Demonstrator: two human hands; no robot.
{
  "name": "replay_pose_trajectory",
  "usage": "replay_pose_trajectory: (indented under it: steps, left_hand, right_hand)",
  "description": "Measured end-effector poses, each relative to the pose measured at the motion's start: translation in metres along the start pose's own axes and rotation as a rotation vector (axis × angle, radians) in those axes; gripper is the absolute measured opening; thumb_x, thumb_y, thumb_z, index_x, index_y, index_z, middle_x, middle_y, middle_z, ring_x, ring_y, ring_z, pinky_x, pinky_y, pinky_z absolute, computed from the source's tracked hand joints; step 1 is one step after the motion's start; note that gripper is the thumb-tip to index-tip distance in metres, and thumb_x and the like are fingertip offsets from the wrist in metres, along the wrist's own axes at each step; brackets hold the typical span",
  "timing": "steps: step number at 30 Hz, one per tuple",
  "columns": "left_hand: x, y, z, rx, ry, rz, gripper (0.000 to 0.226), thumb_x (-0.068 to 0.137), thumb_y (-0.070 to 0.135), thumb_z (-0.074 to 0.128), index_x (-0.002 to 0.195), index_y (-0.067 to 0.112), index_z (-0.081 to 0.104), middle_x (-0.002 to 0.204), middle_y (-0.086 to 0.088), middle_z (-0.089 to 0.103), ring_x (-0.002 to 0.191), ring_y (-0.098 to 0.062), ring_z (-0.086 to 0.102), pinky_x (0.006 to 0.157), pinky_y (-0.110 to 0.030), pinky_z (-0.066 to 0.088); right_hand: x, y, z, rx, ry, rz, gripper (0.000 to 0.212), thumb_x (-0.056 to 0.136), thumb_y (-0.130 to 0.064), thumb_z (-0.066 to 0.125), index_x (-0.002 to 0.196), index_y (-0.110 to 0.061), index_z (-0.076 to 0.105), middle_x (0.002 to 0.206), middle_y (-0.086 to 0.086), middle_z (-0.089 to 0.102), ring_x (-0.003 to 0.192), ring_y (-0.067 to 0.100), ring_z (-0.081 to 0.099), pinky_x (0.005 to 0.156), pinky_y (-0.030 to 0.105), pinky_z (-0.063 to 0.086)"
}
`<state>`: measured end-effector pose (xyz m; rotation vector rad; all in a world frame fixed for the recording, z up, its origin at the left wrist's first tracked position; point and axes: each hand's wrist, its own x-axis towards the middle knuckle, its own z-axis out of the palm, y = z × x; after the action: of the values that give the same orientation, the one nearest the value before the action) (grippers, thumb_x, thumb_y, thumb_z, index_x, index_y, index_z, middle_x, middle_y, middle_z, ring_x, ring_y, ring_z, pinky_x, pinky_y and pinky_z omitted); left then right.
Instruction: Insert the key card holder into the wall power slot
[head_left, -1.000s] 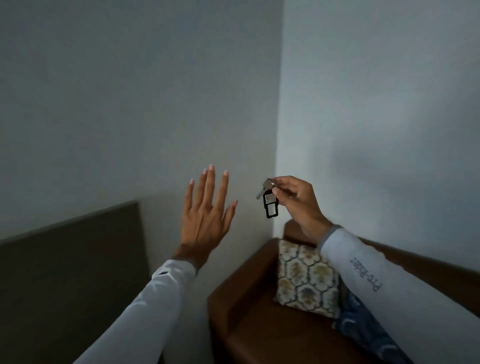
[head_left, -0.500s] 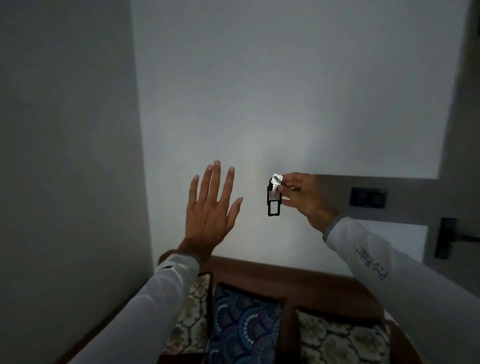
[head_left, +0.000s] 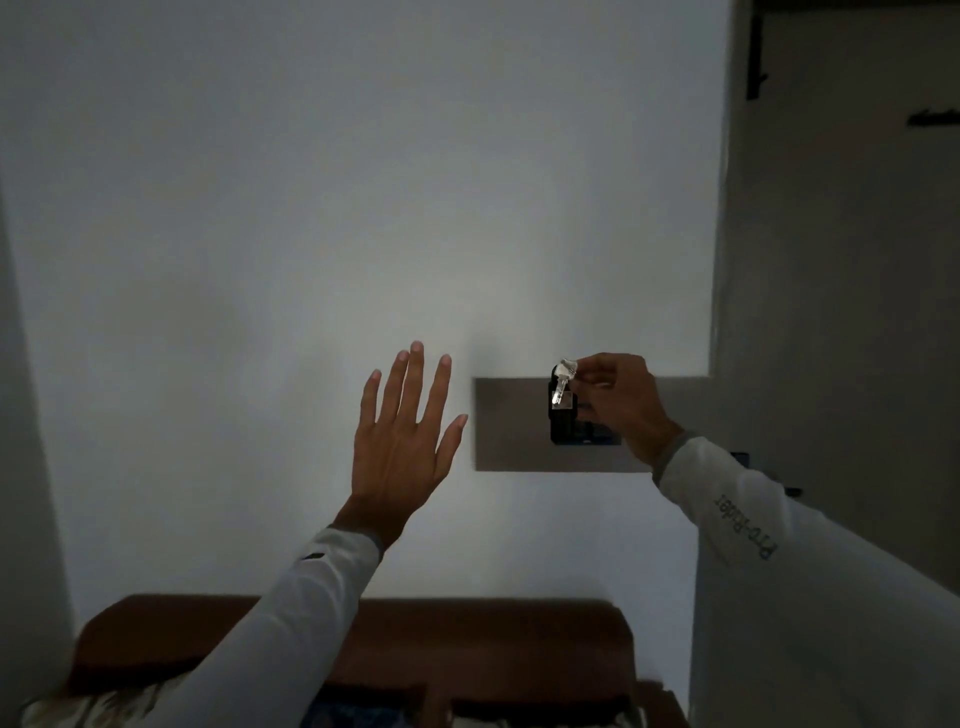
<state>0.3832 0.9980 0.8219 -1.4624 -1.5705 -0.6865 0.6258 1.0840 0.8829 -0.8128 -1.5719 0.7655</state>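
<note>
My right hand (head_left: 621, 400) pinches a silver key (head_left: 562, 382) from which a black key card holder (head_left: 560, 418) hangs. The holder dangles right in front of a dark switch unit (head_left: 597, 436) set in a grey wall panel (head_left: 509, 426). My hand and the holder cover most of that unit, so the power slot itself cannot be made out. My left hand (head_left: 402, 441) is raised to the left of the panel, palm toward the wall, fingers spread, holding nothing.
A brown sofa back (head_left: 415, 639) runs along the white wall below my arms, with patterned cushions (head_left: 363, 714) at the bottom edge. A grey door or wall section (head_left: 841, 312) stands at the right. The room is dim.
The view has swung right along the wall. The grey panel with its dark unit now sits directly behind the hanging holder, where before it was off to the right. My left hand stays raised and spread.
</note>
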Motion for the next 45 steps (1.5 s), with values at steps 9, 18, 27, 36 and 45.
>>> replay_pose_trajectory:
  steps: [9, 18, 27, 36, 45]
  left_hand:
    - [0.094, 0.047, 0.149, -0.022, 0.006, 0.018, 0.068, 0.106, 0.053, 0.034, 0.161, 0.011, 0.034, 0.168, -0.024, 0.034, 0.155, -0.041, 0.033, 0.124, -0.06, 0.032]
    - [0.144, 0.094, 0.253, -0.021, -0.03, 0.059, 0.068, 0.106, 0.053, 0.035, 0.159, 0.01, 0.037, 0.165, -0.026, 0.038, 0.152, -0.042, 0.037, 0.121, -0.061, 0.037]
    - [0.172, 0.118, 0.34, 0.03, -0.008, 0.068, 0.067, 0.109, 0.052, 0.03, 0.161, 0.01, 0.033, 0.167, -0.027, 0.035, 0.154, -0.042, 0.035, 0.121, -0.062, 0.038]
    - [0.169, 0.128, 0.381, 0.03, 0.02, 0.087, 0.063, 0.107, 0.043, 0.045, 0.158, 0.008, 0.039, 0.164, -0.029, 0.038, 0.151, -0.044, 0.038, 0.12, -0.062, 0.04]
    - [0.166, 0.126, 0.394, 0.014, 0.019, 0.063, 0.062, 0.107, 0.042, 0.049, 0.159, 0.01, 0.038, 0.164, -0.028, 0.039, 0.152, -0.043, 0.038, 0.118, -0.062, 0.042]
  right_hand:
    - [0.126, 0.084, -0.033, -0.139, 0.07, -0.087, 0.013, 0.084, 0.002, 0.07, 0.097, 0.002, 0.072, 0.097, 0.024, 0.075, 0.093, 0.038, 0.072, 0.078, 0.057, 0.061]
    - [0.224, 0.175, -0.057, -0.21, 0.074, -0.144, 0.008, 0.085, -0.008, 0.072, 0.093, -0.009, 0.072, 0.086, 0.016, 0.075, 0.08, 0.03, 0.073, 0.072, 0.054, 0.062]
    - [0.285, 0.254, -0.056, -0.258, -0.075, -0.218, 0.033, 0.083, 0.009, 0.058, 0.102, -0.015, 0.069, 0.094, 0.006, 0.074, 0.088, 0.021, 0.072, 0.084, 0.05, 0.061]
    - [0.286, 0.291, -0.052, -0.382, -0.13, -0.426, 0.039, 0.09, 0.003, 0.058, 0.125, -0.011, 0.064, 0.11, 0.012, 0.067, 0.104, 0.024, 0.064, 0.095, 0.036, 0.051]
    - [0.272, 0.31, -0.059, -0.911, -0.021, -0.721, 0.041, 0.088, -0.022, 0.068, 0.128, -0.01, 0.063, 0.114, 0.013, 0.067, 0.094, 0.031, 0.066, 0.07, 0.038, 0.058]
